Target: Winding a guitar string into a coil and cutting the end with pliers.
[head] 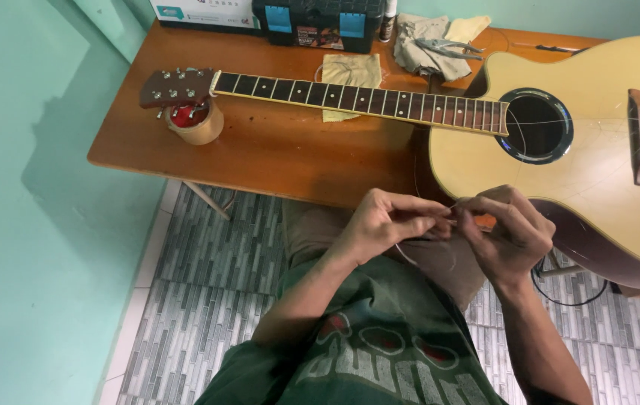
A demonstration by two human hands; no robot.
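Head view:
- left hand (391,223): fingers curled, tips pinched on guitar string (410,259), in front of table edge, above lap.
- right hand (504,229): fingers bent, tips pinched on same string, just beside left hand; fingertips of both hands nearly touching.
- string position: caught between both hands' fingertips, loose part looping down below left hand over lap; another thin stretch seems to run up over guitar body, hard to tell.
- string look: very thin, pale, wiry, curved loop; end detail too small to tell.
- acoustic guitar (597,172): flat on its back on wooden table (275,150), pale top, dark round soundhole, brown bridge at far right, body overhanging table edge just behind hands.
- neck: dark fretboard with dot markers, pointing left; no strings visible along it.
- headstock (177,86): reddish-brown, silver tuners, resting on roll of brown tape (198,126).
- cloth (350,75): yellowish, under neck mid-way.
- pliers (447,49): on grey rag near table's far edge.
- toolbox (318,22): black with blue latches, at table's far edge.
- floor: grey tile pattern; wall teal.
- clothing: green printed shirt.
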